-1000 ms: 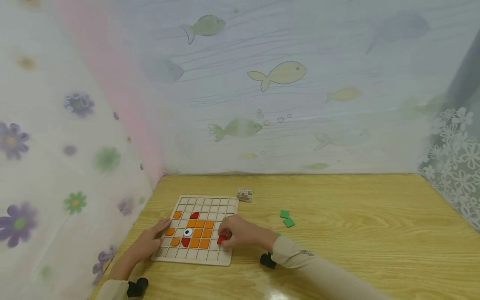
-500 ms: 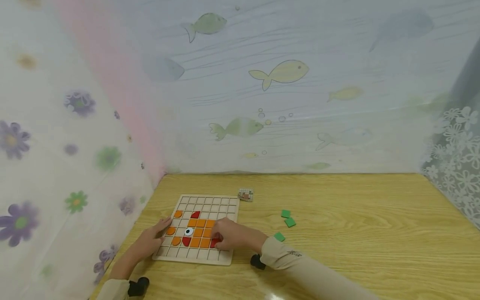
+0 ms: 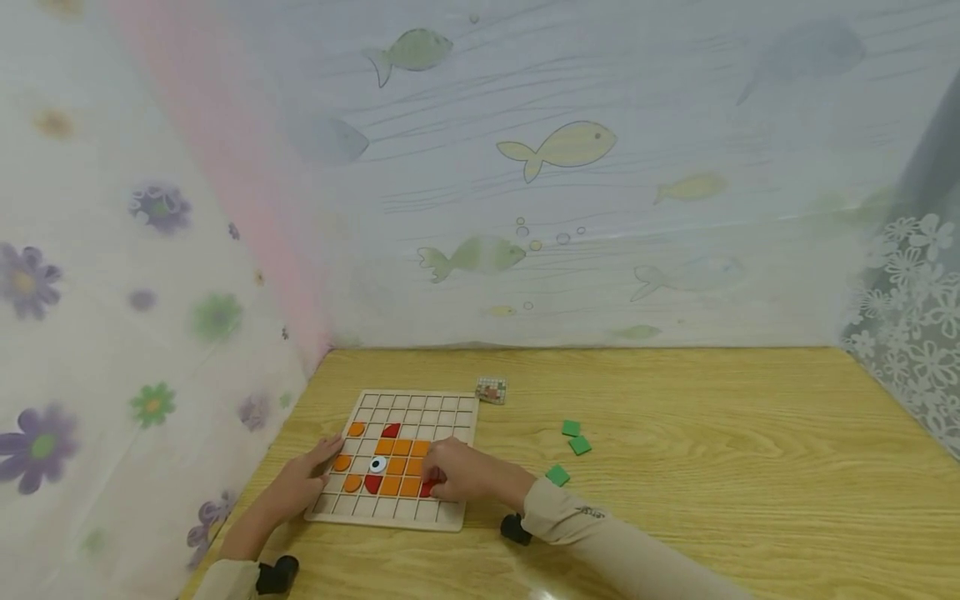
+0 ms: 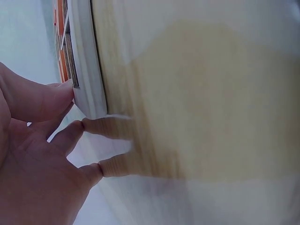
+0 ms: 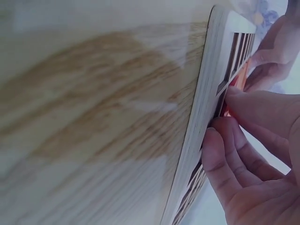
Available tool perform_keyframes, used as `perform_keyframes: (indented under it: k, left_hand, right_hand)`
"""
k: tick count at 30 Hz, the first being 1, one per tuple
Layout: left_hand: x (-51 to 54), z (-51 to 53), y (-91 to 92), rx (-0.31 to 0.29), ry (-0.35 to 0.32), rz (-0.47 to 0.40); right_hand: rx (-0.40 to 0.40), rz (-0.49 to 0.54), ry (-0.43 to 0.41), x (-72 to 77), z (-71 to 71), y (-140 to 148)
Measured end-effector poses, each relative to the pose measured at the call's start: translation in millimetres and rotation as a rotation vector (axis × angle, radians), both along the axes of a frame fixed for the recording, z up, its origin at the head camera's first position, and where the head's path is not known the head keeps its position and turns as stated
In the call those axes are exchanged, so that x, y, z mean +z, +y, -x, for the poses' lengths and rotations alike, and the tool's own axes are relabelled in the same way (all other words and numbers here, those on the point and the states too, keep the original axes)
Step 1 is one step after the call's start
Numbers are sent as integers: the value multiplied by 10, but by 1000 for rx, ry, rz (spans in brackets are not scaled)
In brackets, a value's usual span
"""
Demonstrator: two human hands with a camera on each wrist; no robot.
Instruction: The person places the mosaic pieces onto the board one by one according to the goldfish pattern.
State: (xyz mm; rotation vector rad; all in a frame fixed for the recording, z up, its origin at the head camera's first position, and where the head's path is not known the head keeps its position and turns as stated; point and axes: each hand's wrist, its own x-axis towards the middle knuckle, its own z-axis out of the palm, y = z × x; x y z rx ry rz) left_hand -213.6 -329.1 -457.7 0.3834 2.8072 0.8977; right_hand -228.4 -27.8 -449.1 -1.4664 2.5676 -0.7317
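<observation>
A wooden grid board point(image 3: 450, 418) lies on the table at the left. In its cells are orange squares point(image 3: 394, 467), red curved tiles point(image 3: 372, 483) and a white eye disc point(image 3: 378, 464). Orange discs point(image 3: 357, 428) sit along its left side. My right hand point(image 3: 461, 471) pinches a red tile point(image 3: 427, 490) at the lower right of the orange squares, partly hidden by the fingers. My left hand point(image 3: 300, 482) rests at the board's left edge. In the left wrist view its thumb point(image 4: 56, 99) touches the board's rim, with the other fingers spread.
Several green squares point(image 3: 572, 427) lie on the table point(image 3: 712, 467) right of the board. A small picture card point(image 3: 492, 390) is by the board's upper right corner. Behind the table hangs a curtain point(image 3: 585, 275) with printed fish; a flowered one point(image 3: 157, 350) stands left.
My right hand has moved left with the red tile, from the board's right side to the cell beside the orange squares, and stays there. The left hand keeps its place.
</observation>
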Motion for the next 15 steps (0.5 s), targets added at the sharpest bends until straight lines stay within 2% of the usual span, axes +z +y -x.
perform_keyframes:
  k: [8,15]
  left_hand:
    - [22,-12,24,9,-3,8]
    - [25,-15,22,7,-15,-1]
  right_hand:
    - [3,37,13,-10,-20,150]
    - [-80,18,-45,23,-18,437]
